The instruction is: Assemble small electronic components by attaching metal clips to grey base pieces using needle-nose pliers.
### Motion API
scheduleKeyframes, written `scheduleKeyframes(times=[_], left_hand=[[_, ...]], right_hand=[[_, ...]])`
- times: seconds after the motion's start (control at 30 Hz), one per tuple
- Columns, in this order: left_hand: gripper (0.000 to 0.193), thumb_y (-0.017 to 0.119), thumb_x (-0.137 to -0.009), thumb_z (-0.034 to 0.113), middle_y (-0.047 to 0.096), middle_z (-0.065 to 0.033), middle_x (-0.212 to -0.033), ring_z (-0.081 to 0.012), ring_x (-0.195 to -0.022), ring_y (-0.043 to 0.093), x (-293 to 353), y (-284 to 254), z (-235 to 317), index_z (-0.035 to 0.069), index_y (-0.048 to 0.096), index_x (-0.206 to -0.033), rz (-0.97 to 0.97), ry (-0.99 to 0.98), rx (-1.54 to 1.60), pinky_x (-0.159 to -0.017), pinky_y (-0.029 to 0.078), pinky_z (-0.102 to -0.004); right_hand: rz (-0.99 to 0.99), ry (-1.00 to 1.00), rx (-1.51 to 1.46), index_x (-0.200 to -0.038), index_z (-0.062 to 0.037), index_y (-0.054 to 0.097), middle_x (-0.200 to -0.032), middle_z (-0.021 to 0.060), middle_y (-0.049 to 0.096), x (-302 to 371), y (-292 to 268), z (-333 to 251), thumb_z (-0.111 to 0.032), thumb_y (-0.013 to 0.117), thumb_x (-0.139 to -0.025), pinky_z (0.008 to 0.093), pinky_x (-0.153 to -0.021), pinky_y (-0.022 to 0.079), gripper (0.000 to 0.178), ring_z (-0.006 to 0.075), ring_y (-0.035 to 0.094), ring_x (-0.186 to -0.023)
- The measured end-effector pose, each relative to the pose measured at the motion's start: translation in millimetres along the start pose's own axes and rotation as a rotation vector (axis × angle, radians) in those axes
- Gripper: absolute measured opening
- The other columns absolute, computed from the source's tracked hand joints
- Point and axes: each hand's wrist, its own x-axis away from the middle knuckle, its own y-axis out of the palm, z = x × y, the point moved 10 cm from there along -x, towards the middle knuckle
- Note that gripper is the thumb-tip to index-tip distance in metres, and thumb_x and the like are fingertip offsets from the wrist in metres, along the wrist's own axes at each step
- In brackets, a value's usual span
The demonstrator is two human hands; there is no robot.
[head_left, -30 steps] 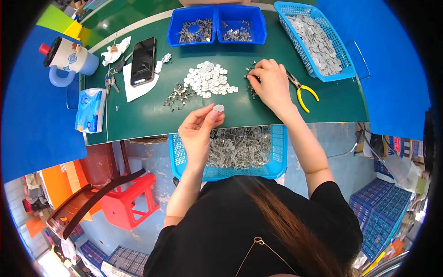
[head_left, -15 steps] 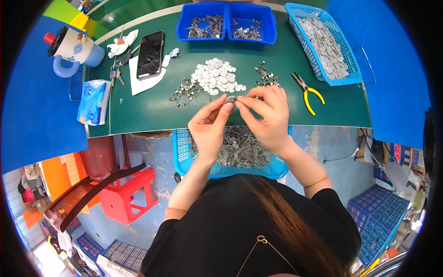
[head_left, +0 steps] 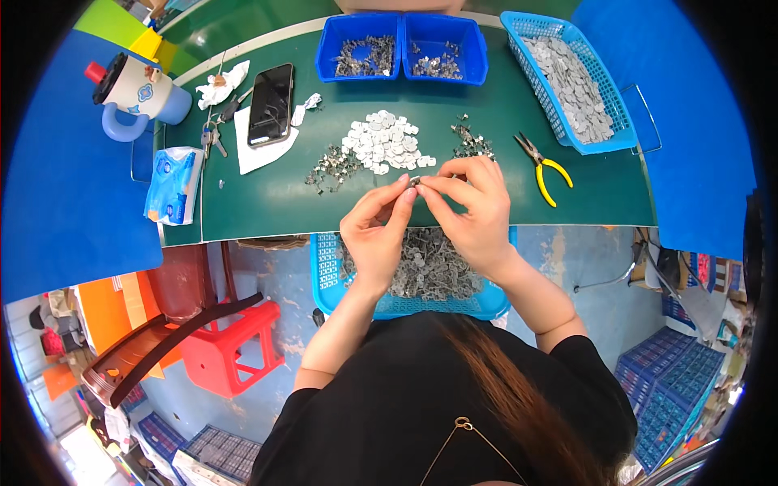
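Observation:
My left hand (head_left: 377,231) and my right hand (head_left: 474,211) meet over the front edge of the green table (head_left: 259,206), fingertips pinched together on a small silver metal part (head_left: 414,181). Just beyond them lies a heap of white round discs (head_left: 382,142), with a pile of small metal clips (head_left: 331,168) to its left and another clip pile (head_left: 470,144) to its right. Below my hands, on my lap, a blue basket (head_left: 328,267) holds many assembled metal pieces.
Two blue bins (head_left: 403,32) of metal parts and a blue basket (head_left: 620,121) of grey discs stand at the back. Yellow-handled pliers (head_left: 547,166) lie at right. A phone (head_left: 271,104), keys, tissue pack (head_left: 172,186) and a mug (head_left: 134,89) sit at left. A red stool (head_left: 223,348) stands below.
My right hand came back from the clip pile to meet my left hand. Both now pinch the small part together, slightly farther over the table edge.

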Motion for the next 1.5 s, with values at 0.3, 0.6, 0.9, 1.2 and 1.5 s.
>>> scheduleKeyframes(times=[0.3,0.6,0.9,1.2,1.5], left_hand=[[0.017,0.064,-0.085,-0.004,0.067,-0.0088,-0.090,-0.0118,-0.081,0.064,1.0,8.1,0.6,-0.005,0.065,-0.101,-0.029,-0.088,0.109,-0.074,0.052,-0.0225],[0.013,0.063,-0.085,-0.005,0.067,-0.0105,-0.088,-0.0147,-0.081,0.066,1.7,5.9,0.9,-0.005,0.064,-0.097,-0.011,-0.080,0.154,-0.076,0.054,-0.0257],[0.012,0.065,-0.082,-0.006,0.067,-0.0106,-0.090,-0.0144,-0.081,0.066,4.9,5.0,11.3,-0.003,0.066,-0.094,-0.034,0.051,0.078,-0.073,0.052,-0.0230],[0.013,0.067,-0.079,-0.008,0.067,-0.0123,-0.091,-0.0135,-0.082,0.064,9.2,-2.6,24.6,-0.003,0.066,-0.091,-0.044,0.173,-0.051,-0.070,0.052,-0.0224],[0.014,0.067,-0.078,-0.009,0.068,-0.0122,-0.086,-0.0152,-0.077,0.065,8.2,-2.6,31.2,-0.001,0.067,-0.089,-0.095,0.236,-0.177,-0.067,0.051,-0.0235]], right_hand=[[-0.037,0.316,-0.448,-0.086,-0.0042,0.071,-0.088,0.0072,0.061,16.1,6.6,36.9,-0.005,0.075,-0.072,0.0278,-0.072,0.046,0.014,0.0174,0.058,-0.084],[0.093,0.351,0.887,-0.119,-0.0087,0.056,-0.119,0.0089,0.053,60.4,-82.0,141.6,-0.034,0.063,-0.085,0.0427,-0.093,0.034,0.043,0.0273,0.047,-0.111],[-0.033,0.123,0.314,-0.100,-0.0035,0.063,-0.099,0.0106,0.059,27.5,-65.6,77.2,-0.011,0.068,-0.078,0.0375,-0.079,0.045,0.024,0.0289,0.056,-0.092],[-0.216,-0.372,0.287,-0.102,-0.0072,0.064,-0.098,0.0072,0.059,0.9,-41.4,-18.5,-0.014,0.075,-0.067,0.0391,-0.074,0.045,0.037,0.0268,0.056,-0.088],[-0.311,-0.571,0.372,-0.097,-0.0041,0.064,-0.093,0.0069,0.059,-5.1,-34.2,-39.1,-0.015,0.074,-0.065,0.0377,-0.069,0.043,0.036,0.0246,0.057,-0.083]])
